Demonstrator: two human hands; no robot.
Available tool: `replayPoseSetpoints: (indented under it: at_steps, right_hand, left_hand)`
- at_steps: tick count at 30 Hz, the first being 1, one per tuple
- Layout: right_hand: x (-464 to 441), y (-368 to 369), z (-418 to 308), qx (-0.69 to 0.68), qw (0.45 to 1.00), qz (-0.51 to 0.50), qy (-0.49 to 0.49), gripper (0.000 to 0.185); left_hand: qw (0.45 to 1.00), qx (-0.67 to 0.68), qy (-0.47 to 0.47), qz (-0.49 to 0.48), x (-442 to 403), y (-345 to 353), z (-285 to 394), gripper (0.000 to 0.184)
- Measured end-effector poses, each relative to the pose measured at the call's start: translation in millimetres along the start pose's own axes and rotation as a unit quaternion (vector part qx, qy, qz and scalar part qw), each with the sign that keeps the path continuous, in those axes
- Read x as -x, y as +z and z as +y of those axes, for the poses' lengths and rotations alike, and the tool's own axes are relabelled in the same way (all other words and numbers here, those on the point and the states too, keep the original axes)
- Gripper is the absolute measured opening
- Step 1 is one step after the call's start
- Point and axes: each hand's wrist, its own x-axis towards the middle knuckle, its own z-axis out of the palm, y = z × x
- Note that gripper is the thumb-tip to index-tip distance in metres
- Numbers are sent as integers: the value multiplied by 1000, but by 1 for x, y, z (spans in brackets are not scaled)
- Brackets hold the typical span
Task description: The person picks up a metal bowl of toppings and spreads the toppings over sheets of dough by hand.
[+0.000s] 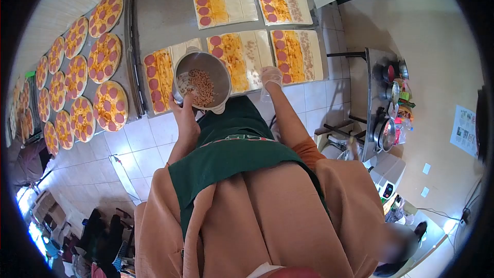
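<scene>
My left hand (187,116) grips the near-left rim of a metal pot (222,78), which is tilted so its inside shows. Crumbly brown ground meat (201,86) lies in the bottom. In a clear plastic glove, my right hand (271,76) is at the near right corner of a rectangular dough sheet (234,59) topped with salami slices, orange filling and a strip of meat crumbs. Its fingers look bunched, and what they hold is hidden. To the right lies another topped dough sheet (296,56). The pot partly covers a third sheet (159,82).
Two more topped sheets, one on the left (224,1) and one on the right (283,2), lie at the back of the metal table (164,13). Several round pizzas (104,56) fill a tray at left. A shelf with pans (386,134) stands at right. Another person (396,247) is behind at lower right.
</scene>
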Motion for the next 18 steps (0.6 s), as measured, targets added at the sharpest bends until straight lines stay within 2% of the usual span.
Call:
replayPoseSetpoints:
  at_steps: [3,6,9,12,15,18]
  right_hand:
    - [-14,0,-11,4,998,38,57,24]
    - [-30,1,-6,-24,998,46,-37,25]
    - [-50,-2,-13,-11,999,34,4,24]
    - [-68,0,-17,36,995,62,-72,24]
    - [-79,-14,-34,32,996,55,-64,23]
    - [-108,-9,-43,-70,996,44,-32,26]
  left_hand:
    - [1000,13,5,-5,-1,1,1,81]
    - [1000,13,0,4,0,3,4,80]
    - [1000,5,-3,8,0,4,6,80]
    - [1000,5,-4,6,1,6,10,80]
    - [1000,11,-2,12,0,8,9,80]
    - [1000,10,-7,22,0,8,9,79]
